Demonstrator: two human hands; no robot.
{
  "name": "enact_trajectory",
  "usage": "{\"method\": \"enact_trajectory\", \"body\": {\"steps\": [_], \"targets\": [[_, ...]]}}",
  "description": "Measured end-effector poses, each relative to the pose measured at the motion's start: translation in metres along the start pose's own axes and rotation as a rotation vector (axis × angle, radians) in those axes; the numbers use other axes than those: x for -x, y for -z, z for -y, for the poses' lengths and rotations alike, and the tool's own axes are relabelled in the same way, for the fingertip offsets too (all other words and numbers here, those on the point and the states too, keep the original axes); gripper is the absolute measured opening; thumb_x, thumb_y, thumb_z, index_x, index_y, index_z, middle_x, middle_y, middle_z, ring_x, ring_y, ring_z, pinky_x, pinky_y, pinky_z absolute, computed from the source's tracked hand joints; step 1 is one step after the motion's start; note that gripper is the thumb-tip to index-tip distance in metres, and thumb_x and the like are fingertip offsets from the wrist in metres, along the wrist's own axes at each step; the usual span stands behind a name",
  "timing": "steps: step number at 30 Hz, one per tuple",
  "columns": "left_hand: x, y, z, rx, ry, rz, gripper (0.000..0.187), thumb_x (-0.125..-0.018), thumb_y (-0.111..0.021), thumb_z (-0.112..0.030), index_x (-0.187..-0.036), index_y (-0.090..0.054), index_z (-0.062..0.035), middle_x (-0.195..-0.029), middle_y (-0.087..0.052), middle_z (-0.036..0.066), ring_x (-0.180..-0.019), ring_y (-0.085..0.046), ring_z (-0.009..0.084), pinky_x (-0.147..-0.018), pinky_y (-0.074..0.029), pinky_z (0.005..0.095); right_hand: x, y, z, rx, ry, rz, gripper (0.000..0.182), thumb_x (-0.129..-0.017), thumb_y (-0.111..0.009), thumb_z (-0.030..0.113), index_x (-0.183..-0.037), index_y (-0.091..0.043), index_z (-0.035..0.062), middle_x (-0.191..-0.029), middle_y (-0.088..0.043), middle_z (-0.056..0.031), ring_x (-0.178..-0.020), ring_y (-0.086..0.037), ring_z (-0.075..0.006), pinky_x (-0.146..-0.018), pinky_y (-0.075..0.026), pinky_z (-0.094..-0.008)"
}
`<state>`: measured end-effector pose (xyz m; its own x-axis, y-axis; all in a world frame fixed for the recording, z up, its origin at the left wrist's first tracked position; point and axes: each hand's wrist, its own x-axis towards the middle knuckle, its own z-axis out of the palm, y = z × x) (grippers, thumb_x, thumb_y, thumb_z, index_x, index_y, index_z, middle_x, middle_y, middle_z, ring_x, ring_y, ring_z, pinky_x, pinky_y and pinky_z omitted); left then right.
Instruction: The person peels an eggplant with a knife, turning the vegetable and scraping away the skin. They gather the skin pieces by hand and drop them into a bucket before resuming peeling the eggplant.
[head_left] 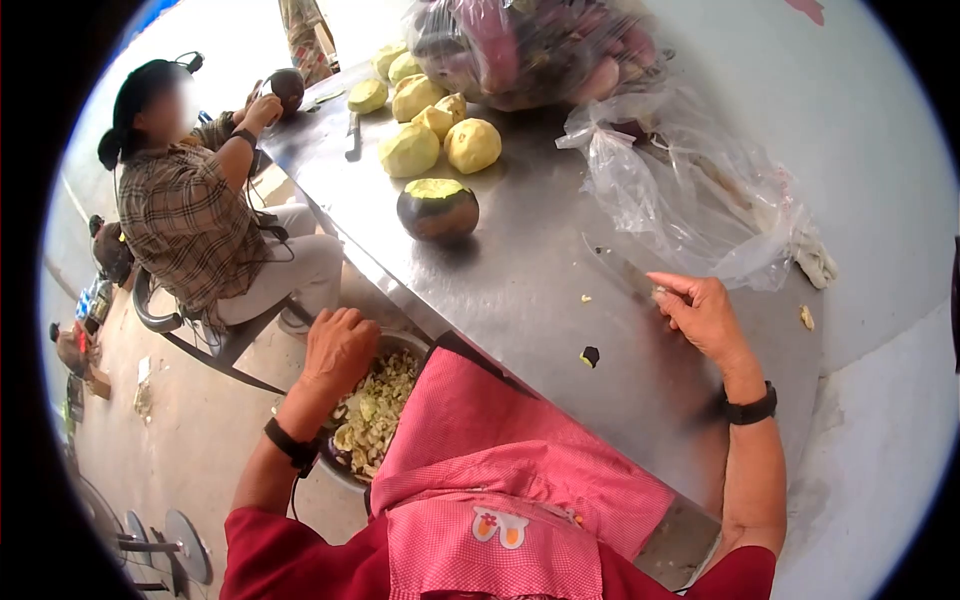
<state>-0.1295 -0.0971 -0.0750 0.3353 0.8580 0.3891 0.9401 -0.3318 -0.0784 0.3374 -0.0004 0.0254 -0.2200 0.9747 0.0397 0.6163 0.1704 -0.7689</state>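
Observation:
My right hand (695,315) is closed on a knife, whose blade (622,270) points up and left over the metal table. Over the bowl (345,475) of pale chopped pieces (377,412), my left hand (340,345) has its fingers curled together; what they hold, if anything, is hidden. A dark round fruit (438,213) with its top cut to yellow-green flesh sits on the table between and beyond my hands. Behind it lie several peeled pale-yellow pieces (472,146). A small dark peel scrap (590,356) is left of my right hand.
Plastic bags (520,50) of purple-brown produce stand at the table's back, with a loose clear bag (690,180) nearer. Another knife (353,137) lies by the peeled pieces. A co-worker (185,190) sits at the left, holding a dark fruit (285,90). The table's edge (400,295) runs diagonally.

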Motion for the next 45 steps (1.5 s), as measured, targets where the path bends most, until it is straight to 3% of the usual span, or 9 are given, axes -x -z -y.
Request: {"method": "enact_trajectory", "body": {"steps": [5, 7, 11, 18, 23, 25, 29, 36, 45], "targets": [[-0.065, 0.05, -0.07, 0.322, 0.002, -0.383, 0.011, -0.078, -0.078, -0.015, -0.085, -0.069, -0.011, -0.082, -0.062, 0.005, -0.076, -0.062, 0.0271, -0.068, -0.049, 0.0379, -0.001, -0.003, -0.004, -0.004, 0.009, -0.014, 0.033, -0.093, -0.067, 0.014, -0.125, -0.071, 0.0049, -0.07, -0.061, 0.003, -0.059, -0.051, -0.0052, -0.06, -0.047, -0.0248], [-0.095, 0.048, -0.1, 0.455, 0.015, -0.298, 0.013, -0.078, -0.08, -0.009, -0.089, -0.073, -0.0073, -0.087, -0.066, 0.008, -0.077, -0.066, 0.0273, -0.066, -0.053, 0.037, -0.002, -0.004, -0.006, -0.006, 0.003, -0.031, 0.033, -0.092, -0.068, 0.015, -0.124, -0.072, 0.0065, -0.068, -0.062, -0.0008, -0.059, -0.052, -0.0073, -0.061, -0.047, -0.0266], [-0.142, 0.023, -0.148, 0.56, -0.062, -0.246, 0.016, -0.084, -0.075, -0.015, -0.099, -0.075, -0.0092, -0.091, -0.064, 0.009, -0.085, -0.065, 0.0296, -0.074, -0.053, 0.0394, -0.002, -0.011, -0.012, 0.113, 0.082, -0.112, 0.032, -0.091, -0.069, 0.019, -0.121, -0.073, 0.0116, -0.069, -0.064, -0.0116, -0.061, -0.055, -0.0155, -0.066, -0.048, -0.0315], [-0.164, 0.016, -0.167, 0.439, -0.229, -0.097, 0.012, -0.088, -0.067, -0.014, -0.096, -0.071, -0.007, -0.095, -0.061, 0.01, -0.097, -0.059, 0.03, -0.082, -0.05, 0.0404, 0.0, -0.015, -0.011, 0.155, 0.084, -0.142, 0.031, -0.09, -0.07, 0.021, -0.12, -0.074, 0.0137, -0.071, -0.067, -0.0124, -0.061, -0.059, -0.0217, -0.067, -0.05, -0.0342], [-0.164, 0.019, -0.166, 0.503, -0.246, -0.095, 0.01, -0.087, -0.066, -0.015, -0.091, -0.066, -0.0056, -0.094, -0.06, 0.011, -0.094, -0.059, 0.0303, -0.081, -0.05, 0.042, -0.004, -0.015, -0.012, 0.246, 0.095, -0.164, 0.031, -0.09, -0.07, 0.024, -0.12, -0.074, 0.0155, -0.064, -0.061, -0.0134, -0.059, -0.057, -0.0258, -0.065, -0.049, -0.0354], [-0.16, 0.018, -0.161, 0.696, -0.253, -0.067, 0.018, -0.09, -0.065, -0.022, -0.091, -0.065, -0.0046, -0.095, -0.061, 0.011, -0.092, -0.058, 0.0314, -0.082, -0.049, 0.0424, -0.004, -0.015, -0.013, 0.248, 0.097, -0.158, 0.031, -0.09, -0.07, 0.024, -0.12, -0.074, 0.0155, -0.063, -0.06, -0.0138, -0.058, -0.057, -0.0256, -0.065, -0.049, -0.0357], [-0.149, 0.033, -0.173, 0.618, -0.193, -0.028, 0.026, -0.09, -0.071, -0.033, -0.09, -0.064, -0.0072, -0.096, -0.06, 0.009, -0.096, -0.056, 0.0293, -0.084, -0.043, 0.0415, -0.004, -0.015, -0.012, 0.255, 0.119, -0.165, 0.031, -0.091, -0.069, 0.024, -0.12, -0.074, 0.0152, -0.063, -0.059, -0.0138, -0.058, -0.057, -0.0234, -0.064, -0.049, -0.0358], [-0.141, 0.02, -0.178, 0.565, -0.303, -0.126, 0.024, -0.082, -0.078, -0.028, -0.092, -0.063, -0.0132, -0.093, -0.058, 0.004, -0.095, -0.056, 0.0249, -0.081, -0.042, 0.0392, -0.003, -0.016, -0.012, 0.205, 0.094, -0.162, 0.032, -0.092, -0.069, 0.023, -0.122, -0.073, 0.0131, -0.062, -0.055, -0.0101, -0.058, -0.05, -0.0169, -0.063, -0.046, -0.0325], [-0.139, 0.02, -0.184, 0.562, -0.336, -0.198, 0.024, -0.082, -0.078, -0.035, -0.092, -0.067, -0.0171, -0.091, -0.056, 0.004, -0.092, -0.056, 0.0237, -0.079, -0.042, 0.0384, -0.004, -0.018, -0.013, 0.23, 0.151, -0.177, 0.033, -0.092, -0.068, 0.021, -0.122, -0.072, 0.0096, -0.06, -0.05, -0.0074, -0.058, -0.046, -0.0114, -0.06, -0.044, -0.0309]]}}
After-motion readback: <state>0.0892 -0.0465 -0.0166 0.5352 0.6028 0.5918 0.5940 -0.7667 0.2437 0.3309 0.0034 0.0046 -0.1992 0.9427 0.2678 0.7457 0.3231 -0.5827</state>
